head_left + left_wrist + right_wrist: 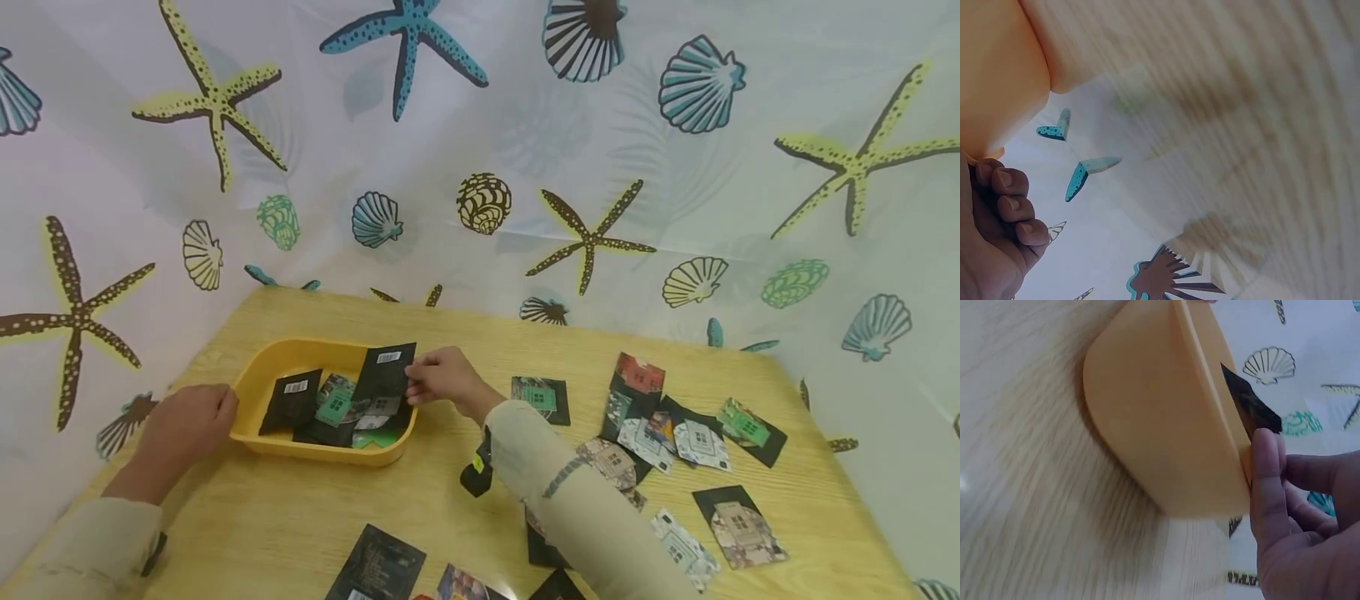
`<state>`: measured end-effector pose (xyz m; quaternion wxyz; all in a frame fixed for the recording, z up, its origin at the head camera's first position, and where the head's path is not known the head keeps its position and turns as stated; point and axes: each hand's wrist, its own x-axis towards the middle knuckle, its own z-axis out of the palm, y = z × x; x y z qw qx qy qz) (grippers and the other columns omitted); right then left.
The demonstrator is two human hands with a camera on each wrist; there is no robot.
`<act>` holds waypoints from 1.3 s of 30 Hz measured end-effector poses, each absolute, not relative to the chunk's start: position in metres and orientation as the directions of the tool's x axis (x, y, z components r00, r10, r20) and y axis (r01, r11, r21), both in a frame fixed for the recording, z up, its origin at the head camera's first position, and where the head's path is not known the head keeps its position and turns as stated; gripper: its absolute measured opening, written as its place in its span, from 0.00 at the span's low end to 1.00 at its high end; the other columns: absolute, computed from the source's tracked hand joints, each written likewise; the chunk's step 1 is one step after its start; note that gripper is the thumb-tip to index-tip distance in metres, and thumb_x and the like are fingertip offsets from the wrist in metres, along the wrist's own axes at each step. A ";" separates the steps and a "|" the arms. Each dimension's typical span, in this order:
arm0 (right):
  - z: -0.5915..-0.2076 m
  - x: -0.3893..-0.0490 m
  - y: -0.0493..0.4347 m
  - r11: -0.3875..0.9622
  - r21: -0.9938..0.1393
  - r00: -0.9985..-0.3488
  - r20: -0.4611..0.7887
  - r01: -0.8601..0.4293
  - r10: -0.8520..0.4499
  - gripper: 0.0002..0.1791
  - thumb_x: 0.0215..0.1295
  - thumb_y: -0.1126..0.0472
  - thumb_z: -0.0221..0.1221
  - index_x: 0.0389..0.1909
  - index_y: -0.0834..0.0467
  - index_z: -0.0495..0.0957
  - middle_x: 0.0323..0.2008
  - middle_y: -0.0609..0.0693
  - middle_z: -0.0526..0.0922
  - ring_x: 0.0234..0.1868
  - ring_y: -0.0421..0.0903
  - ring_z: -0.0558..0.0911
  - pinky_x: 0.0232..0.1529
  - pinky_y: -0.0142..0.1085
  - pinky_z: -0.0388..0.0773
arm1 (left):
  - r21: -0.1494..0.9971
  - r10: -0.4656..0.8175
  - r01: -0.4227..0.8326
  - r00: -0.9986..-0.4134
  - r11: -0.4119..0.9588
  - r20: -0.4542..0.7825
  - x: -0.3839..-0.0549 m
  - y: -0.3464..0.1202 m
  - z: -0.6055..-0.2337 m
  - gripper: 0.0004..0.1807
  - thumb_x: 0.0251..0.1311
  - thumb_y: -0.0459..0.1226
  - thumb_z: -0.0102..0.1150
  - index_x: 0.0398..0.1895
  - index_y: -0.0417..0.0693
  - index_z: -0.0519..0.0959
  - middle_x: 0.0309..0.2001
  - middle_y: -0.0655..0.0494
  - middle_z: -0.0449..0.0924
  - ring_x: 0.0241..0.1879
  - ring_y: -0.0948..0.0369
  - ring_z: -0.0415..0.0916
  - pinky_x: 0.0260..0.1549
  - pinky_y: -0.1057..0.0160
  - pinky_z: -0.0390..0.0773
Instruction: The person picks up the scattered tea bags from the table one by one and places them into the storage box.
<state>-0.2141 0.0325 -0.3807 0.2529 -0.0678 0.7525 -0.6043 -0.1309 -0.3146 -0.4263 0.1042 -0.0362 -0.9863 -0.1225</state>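
Note:
A yellow plastic basin [315, 451] stands on the table at the left, with several flat black packets lying inside. At its left end my left hand [197, 417] grips the rim; in the left wrist view the curled fingers [1013, 206] sit right at the basin's edge. My right hand [444, 377] pinches the edge of a dark packet [385, 372] between thumb and fingertips, over the basin's right end. This packet shows a white barcode label and stands tilted above the others. From the right wrist, the pinched packet [1250, 403] rises just past the basin's rim.
More packets with coloured labels lie scattered at the right, including a green-labelled one [752, 432] and a beige one [741, 527]. A dark packet [378, 562] lies at the front. A small black object [476, 475] sits beside the right sleeve. Behind the table hangs a patterned curtain [450, 150].

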 end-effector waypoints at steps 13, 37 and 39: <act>-0.377 -0.202 -0.005 0.406 -0.908 -0.877 -0.273 0.100 -0.395 0.17 0.65 0.73 0.59 0.54 0.74 0.78 0.40 0.67 0.88 0.35 0.53 0.90 0.44 0.43 0.85 | 0.255 0.026 0.091 -0.968 0.963 0.248 -0.127 -0.312 -0.430 0.26 0.75 0.39 0.32 0.13 0.50 0.63 0.13 0.57 0.60 0.16 0.60 0.56 0.19 0.62 0.56; -0.375 -0.106 0.073 0.602 -0.555 -0.602 -0.213 -0.574 -0.769 0.19 0.66 0.58 0.64 0.57 0.57 0.80 0.48 0.49 0.88 0.44 0.33 0.85 0.43 0.23 0.78 | 0.273 0.016 0.090 -0.965 0.958 0.260 -0.128 -0.315 -0.430 0.24 0.73 0.38 0.35 0.13 0.51 0.62 0.13 0.57 0.59 0.17 0.60 0.56 0.19 0.62 0.56; -0.383 -0.100 0.068 0.622 -0.471 -0.598 -0.222 -0.626 -0.770 0.20 0.66 0.54 0.64 0.57 0.54 0.80 0.48 0.45 0.88 0.44 0.32 0.84 0.42 0.23 0.77 | 0.263 0.025 0.101 -0.960 0.960 0.278 -0.129 -0.314 -0.430 0.24 0.73 0.37 0.36 0.13 0.51 0.62 0.13 0.57 0.59 0.17 0.60 0.56 0.19 0.62 0.56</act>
